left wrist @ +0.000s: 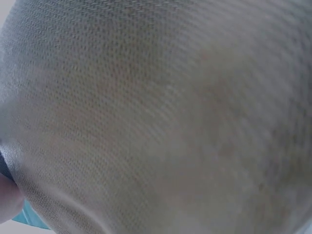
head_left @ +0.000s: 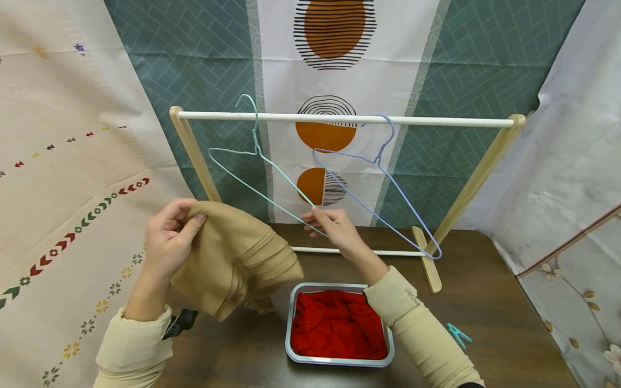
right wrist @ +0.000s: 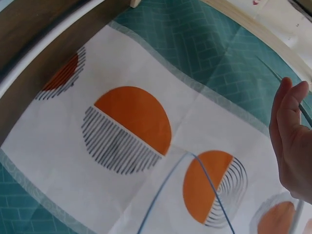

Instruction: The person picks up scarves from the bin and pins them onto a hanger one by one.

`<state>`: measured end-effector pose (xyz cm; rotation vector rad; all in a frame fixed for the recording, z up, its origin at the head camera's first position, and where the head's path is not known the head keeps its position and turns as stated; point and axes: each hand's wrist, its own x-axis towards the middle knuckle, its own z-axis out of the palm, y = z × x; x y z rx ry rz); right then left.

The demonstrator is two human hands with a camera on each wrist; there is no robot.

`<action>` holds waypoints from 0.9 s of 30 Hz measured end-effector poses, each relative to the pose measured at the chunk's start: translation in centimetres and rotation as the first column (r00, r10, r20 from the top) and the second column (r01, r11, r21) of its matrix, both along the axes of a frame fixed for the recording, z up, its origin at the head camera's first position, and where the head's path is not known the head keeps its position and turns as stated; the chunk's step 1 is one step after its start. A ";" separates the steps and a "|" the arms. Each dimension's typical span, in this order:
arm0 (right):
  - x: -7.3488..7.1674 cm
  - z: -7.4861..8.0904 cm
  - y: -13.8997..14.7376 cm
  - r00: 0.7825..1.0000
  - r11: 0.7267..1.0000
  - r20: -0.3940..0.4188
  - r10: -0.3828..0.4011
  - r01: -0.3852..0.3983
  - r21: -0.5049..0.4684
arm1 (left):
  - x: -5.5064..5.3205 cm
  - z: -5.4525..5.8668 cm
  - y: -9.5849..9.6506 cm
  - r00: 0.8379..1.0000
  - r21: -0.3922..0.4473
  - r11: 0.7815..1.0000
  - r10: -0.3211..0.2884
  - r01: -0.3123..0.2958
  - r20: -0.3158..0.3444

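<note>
My left hand grips a tan cloth by its upper left edge, thumb on top. The cloth hangs in folds, with a fringe at its lower end, and fills most of the left wrist view. With my right hand I pinch the right corner of a mint green wire hanger. Its hook is at the white rail of a wooden rack, and the hanger is turned at an angle. In the right wrist view, my right hand shows at the right edge.
A blue wire hanger hangs on the rail, to the right. Below, a metal tray holds folded red cloth. A turquoise clothespin lies on the dark wooden table. Patterned curtains surround the table.
</note>
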<state>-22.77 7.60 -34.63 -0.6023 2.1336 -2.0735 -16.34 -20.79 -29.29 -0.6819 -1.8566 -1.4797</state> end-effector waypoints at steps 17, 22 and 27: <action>3.8 1.1 5.4 0.994 0.998 -0.090 0.064 -0.066 -0.024 | -0.8 -0.2 1.9 0.991 0.014 0.992 -0.128 0.128 0.040; 4.7 0.9 6.9 0.986 0.998 -0.160 0.056 -0.052 0.026 | -1.0 -0.6 2.7 0.973 0.068 0.978 -0.206 0.199 0.103; 5.3 0.3 8.2 0.978 0.996 -0.199 0.062 -0.048 0.071 | -0.9 -0.8 3.3 0.939 0.207 0.942 -0.299 0.263 0.169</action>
